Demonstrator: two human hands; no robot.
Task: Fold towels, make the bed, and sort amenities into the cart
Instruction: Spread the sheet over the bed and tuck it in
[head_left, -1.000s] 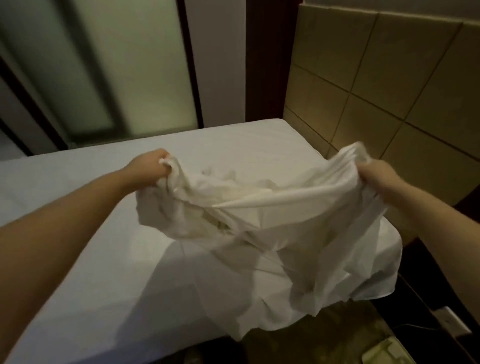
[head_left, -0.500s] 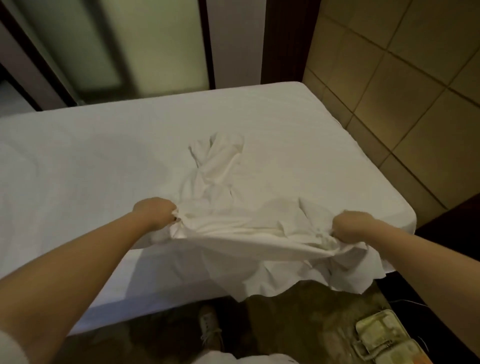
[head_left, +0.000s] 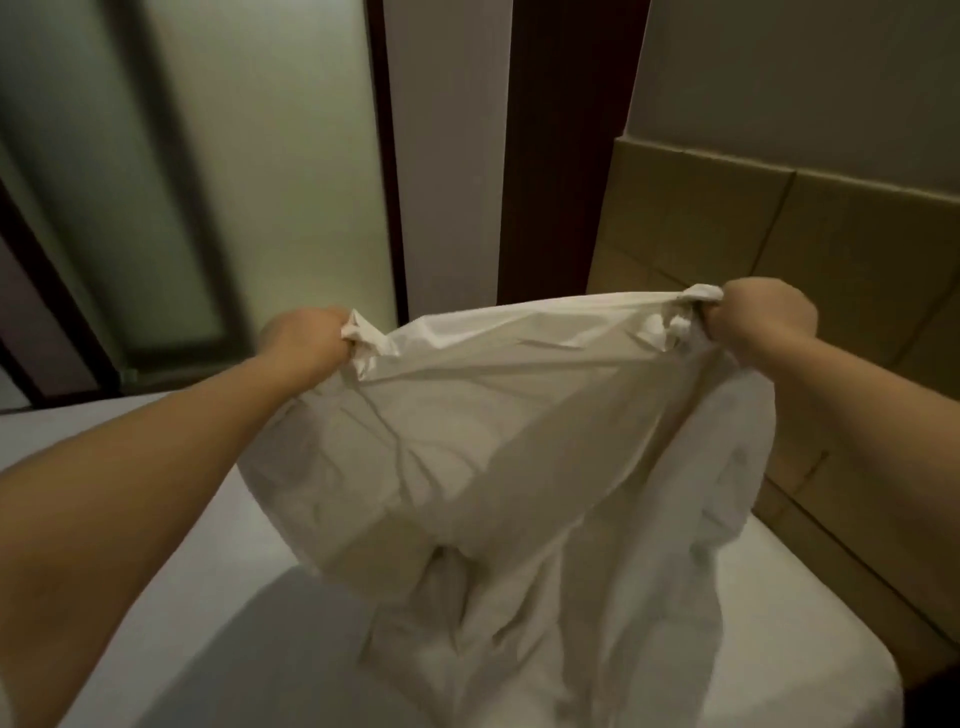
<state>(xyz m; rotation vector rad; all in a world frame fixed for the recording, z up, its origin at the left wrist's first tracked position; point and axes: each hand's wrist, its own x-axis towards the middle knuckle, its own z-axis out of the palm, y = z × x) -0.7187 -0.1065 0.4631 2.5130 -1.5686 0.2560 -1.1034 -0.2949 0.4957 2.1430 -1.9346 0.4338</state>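
A white cloth (head_left: 519, 457), thin and creased like a sheet or pillowcase, billows in the air above the bed (head_left: 156, 519). My left hand (head_left: 306, 338) grips its upper left corner in a fist. My right hand (head_left: 758, 322) grips the upper right corner the same way. The top edge is stretched taut between both hands at about chest height. The rest of the cloth hangs down and balloons toward me, hiding much of the mattress behind it.
The bed is covered with a smooth white fitted sheet. A tan panelled headboard (head_left: 831, 249) runs along the right side. Behind the bed stand a frosted glass door (head_left: 156, 182) and a dark wooden frame (head_left: 561, 156).
Both hands swung the cloth down onto the bed half a second ago and have now lifted it high again, so it billows. The view has tilted upward.
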